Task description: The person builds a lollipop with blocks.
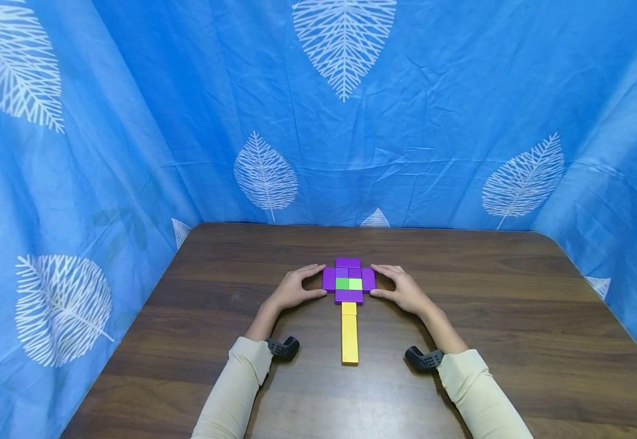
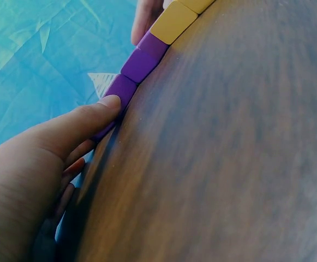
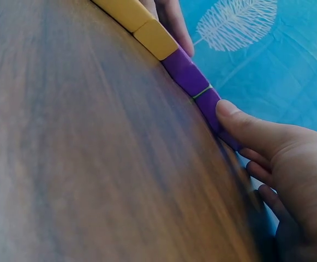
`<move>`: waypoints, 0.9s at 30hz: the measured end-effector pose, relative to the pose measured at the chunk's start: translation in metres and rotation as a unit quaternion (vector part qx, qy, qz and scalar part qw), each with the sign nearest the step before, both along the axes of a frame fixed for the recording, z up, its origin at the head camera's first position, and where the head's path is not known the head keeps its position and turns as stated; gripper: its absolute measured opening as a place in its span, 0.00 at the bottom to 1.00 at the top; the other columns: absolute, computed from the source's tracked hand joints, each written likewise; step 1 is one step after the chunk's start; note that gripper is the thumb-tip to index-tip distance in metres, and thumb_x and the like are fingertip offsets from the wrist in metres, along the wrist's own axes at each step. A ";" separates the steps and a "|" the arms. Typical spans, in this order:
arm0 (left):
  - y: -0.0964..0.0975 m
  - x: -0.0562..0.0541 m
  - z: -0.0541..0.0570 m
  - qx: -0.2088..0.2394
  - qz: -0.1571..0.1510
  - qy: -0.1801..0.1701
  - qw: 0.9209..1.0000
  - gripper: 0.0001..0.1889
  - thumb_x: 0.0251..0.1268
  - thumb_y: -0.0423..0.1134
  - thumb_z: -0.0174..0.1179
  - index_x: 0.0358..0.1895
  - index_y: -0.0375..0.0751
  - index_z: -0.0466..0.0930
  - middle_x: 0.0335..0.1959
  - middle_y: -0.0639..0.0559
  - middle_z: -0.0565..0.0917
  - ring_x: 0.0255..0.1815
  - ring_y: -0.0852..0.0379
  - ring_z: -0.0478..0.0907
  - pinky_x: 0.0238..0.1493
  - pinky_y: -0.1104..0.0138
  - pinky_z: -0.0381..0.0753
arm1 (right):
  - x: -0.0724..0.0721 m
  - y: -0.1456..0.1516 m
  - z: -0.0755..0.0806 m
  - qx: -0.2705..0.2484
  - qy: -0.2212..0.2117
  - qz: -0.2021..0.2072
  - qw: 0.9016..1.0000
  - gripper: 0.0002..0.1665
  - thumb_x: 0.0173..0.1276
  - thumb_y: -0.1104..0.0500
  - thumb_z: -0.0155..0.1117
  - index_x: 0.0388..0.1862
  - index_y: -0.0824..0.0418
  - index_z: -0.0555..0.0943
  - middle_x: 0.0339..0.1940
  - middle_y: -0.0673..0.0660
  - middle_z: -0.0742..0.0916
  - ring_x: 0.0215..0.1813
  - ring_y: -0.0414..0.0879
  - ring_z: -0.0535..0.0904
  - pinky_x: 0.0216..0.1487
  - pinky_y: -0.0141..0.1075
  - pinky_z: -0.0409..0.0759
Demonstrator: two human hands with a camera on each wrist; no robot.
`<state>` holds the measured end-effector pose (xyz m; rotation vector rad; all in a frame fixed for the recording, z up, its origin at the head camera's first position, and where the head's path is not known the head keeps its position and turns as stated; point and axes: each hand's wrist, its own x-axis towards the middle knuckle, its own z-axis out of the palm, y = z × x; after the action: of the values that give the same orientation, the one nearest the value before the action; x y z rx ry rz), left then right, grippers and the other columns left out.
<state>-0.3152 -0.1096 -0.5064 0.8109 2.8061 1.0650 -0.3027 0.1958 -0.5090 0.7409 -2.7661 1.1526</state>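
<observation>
Flat on the table lies a flower-like figure of blocks. Its centre joins small purple blocks with a green block (image 1: 342, 283) and a light green block (image 1: 355, 284), ringed by purple blocks. A yellow stem (image 1: 349, 338) of a short and a long block runs toward me. My left hand (image 1: 293, 288) pinches the left purple block (image 1: 329, 279) between thumb and fingers at its near and far ends. Likewise, my right hand (image 1: 404, 291) pinches the right purple block (image 1: 369, 279). Both wrist views show a thumb pressed on a purple block's side, the other fingers partly hidden behind.
The brown wooden table (image 1: 186, 341) extends around the figure on all sides. A blue curtain (image 1: 433, 122) with white leaf prints hangs behind and at both sides. Black wrist devices (image 1: 284, 349) sit below each hand, next to beige sleeves (image 1: 236, 390).
</observation>
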 end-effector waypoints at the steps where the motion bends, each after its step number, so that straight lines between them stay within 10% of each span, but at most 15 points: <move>1: 0.000 0.000 0.000 0.000 0.000 -0.001 1.000 0.35 0.55 0.55 0.63 0.66 0.49 0.66 0.66 0.46 0.67 0.67 0.50 0.61 0.65 0.55 0.60 | 0.000 0.000 0.000 0.000 0.001 0.001 1.000 0.38 0.58 0.46 0.67 0.65 0.61 0.70 0.62 0.61 0.74 0.64 0.56 0.64 0.64 0.52 0.60; 27: 0.000 0.001 0.002 -0.005 -0.008 0.000 1.000 0.35 0.56 0.55 0.62 0.67 0.49 0.65 0.66 0.46 0.66 0.67 0.49 0.59 0.65 0.53 0.58 | 0.001 0.000 -0.001 0.009 -0.003 -0.003 1.000 0.39 0.58 0.43 0.66 0.66 0.58 0.69 0.63 0.59 0.74 0.63 0.54 0.65 0.63 0.52 0.62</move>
<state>-0.3138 -0.1098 -0.5045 0.8323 2.7977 1.0490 -0.3012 0.1959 -0.5096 0.7323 -2.7843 1.1330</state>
